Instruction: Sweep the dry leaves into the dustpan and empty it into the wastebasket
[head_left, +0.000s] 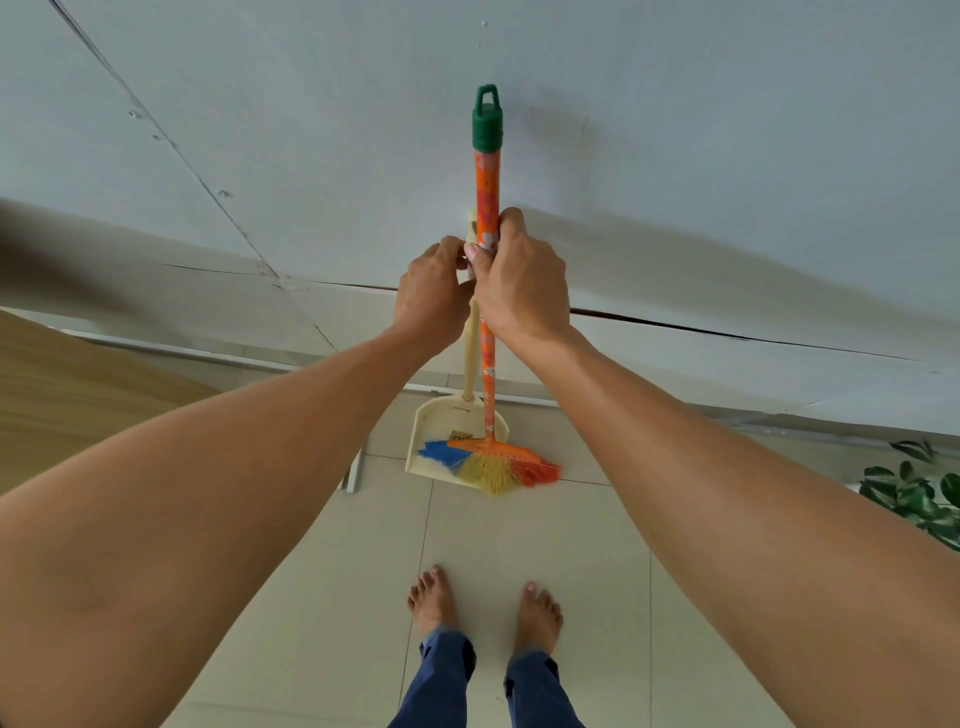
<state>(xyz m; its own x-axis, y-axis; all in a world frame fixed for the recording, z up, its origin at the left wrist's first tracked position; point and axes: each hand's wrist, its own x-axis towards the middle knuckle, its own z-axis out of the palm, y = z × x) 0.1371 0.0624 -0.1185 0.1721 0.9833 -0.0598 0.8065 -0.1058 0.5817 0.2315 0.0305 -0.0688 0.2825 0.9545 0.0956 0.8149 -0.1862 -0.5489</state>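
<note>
An orange patterned broom (488, 364) with a green cap stands upright against the pale wall, its blue, yellow and red bristles (491, 465) on the floor. My right hand (522, 280) grips its handle below the cap. Behind it stands a cream long-handled dustpan (441, 431), pan on the tiles. My left hand (431, 293) grips the top of the dustpan's handle, right beside my right hand. No dry leaves or wastebasket are in view.
The pale wall (675, 156) rises straight ahead with a dark crack across it. A green plant (914, 499) is at the right edge. A wooden surface (67, 389) lies at the left. My bare feet (483, 608) stand on light floor tiles.
</note>
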